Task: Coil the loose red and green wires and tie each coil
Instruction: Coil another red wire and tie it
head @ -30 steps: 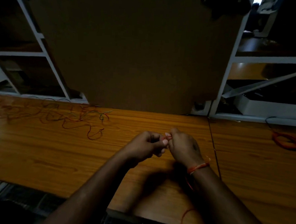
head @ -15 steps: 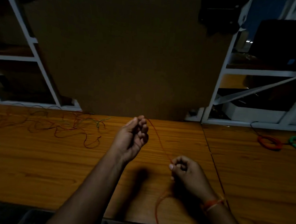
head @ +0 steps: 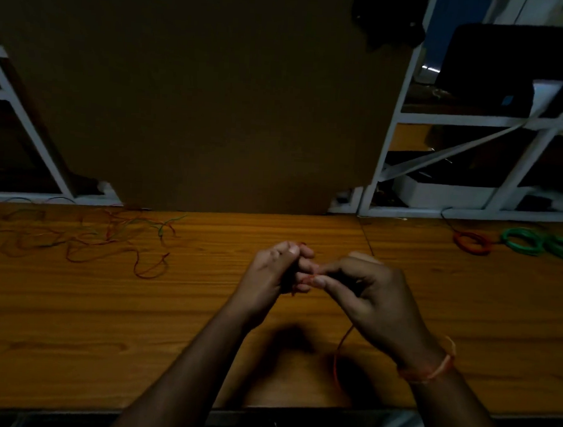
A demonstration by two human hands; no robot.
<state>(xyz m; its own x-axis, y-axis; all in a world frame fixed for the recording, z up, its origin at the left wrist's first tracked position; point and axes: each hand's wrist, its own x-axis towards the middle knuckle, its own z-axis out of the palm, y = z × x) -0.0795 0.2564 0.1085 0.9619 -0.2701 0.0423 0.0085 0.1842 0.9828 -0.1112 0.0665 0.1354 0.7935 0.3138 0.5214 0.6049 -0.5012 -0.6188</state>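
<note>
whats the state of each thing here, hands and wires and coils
left hand: fingers curled, holding red wire
right hand: pinching the red wire at the fingertips
red wire: held between both hands, tail hanging loose to the table edge
loose wires: tangled, uncoiled, on the table at far left
red coil: wound, lying flat at far right
green coils: wound, lying beside the red coil

Left hand (head: pixel 279 268): raised mid-frame, fingers curled, fingertips facing the right hand. Right hand (head: pixel 364 284): thumb and forefinger pinched together, touching the left fingertips; thread band on wrist. Both forearms extended forward, converging
</note>
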